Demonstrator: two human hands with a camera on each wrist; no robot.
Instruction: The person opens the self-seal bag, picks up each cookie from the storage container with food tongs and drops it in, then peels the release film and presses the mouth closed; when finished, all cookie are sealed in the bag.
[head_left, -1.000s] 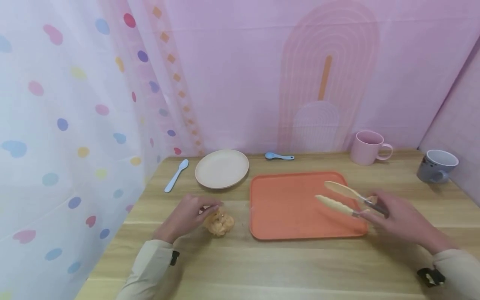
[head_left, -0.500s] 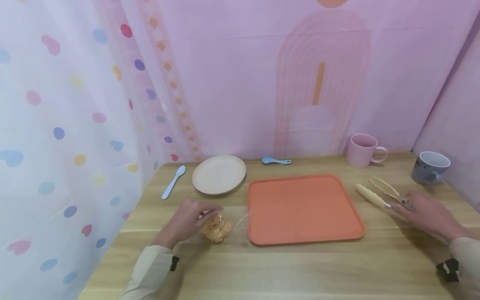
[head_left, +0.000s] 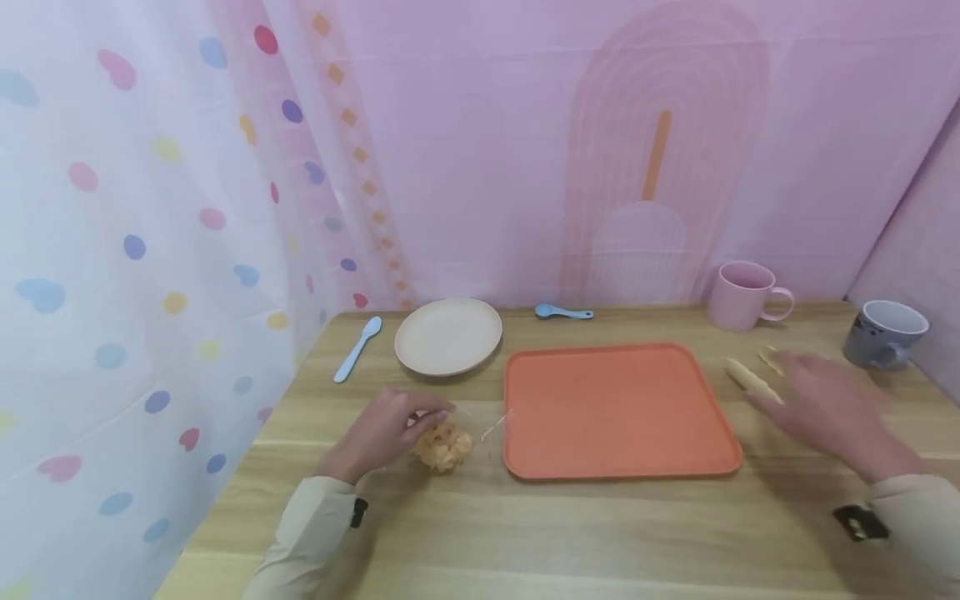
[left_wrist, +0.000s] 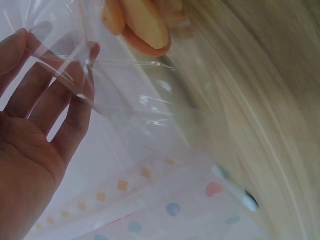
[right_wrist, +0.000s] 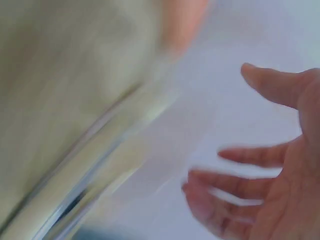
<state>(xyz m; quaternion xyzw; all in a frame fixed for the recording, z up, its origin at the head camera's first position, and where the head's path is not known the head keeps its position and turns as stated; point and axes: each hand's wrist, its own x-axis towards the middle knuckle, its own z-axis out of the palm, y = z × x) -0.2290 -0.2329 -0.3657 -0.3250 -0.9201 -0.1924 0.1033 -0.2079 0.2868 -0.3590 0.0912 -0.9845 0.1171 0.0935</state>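
My left hand [head_left: 382,435] pinches the top of a clear plastic bag [left_wrist: 135,95] between thumb and fingers. Pale orange pieces [head_left: 444,447] sit bunched inside the bag, just left of the tray; their kind is hard to make out. Cream-tipped tongs [head_left: 752,382] lie on the table right of the tray, partly covered by my right hand [head_left: 831,408] in the head view. In the right wrist view, that hand's fingers are spread and hold nothing, with the blurred tongs apart from them.
An orange tray [head_left: 622,412] lies mid-table. Behind are a cream plate [head_left: 448,337], a long light-blue spoon [head_left: 358,350] and a short blue spoon [head_left: 564,312]. A pink mug [head_left: 738,298] and a grey mug [head_left: 883,337] stand at the back right.
My right hand has carried the tongs rightward off the tray, put them on the table and let go. The left hand keeps its pinch on the bag in the same place.
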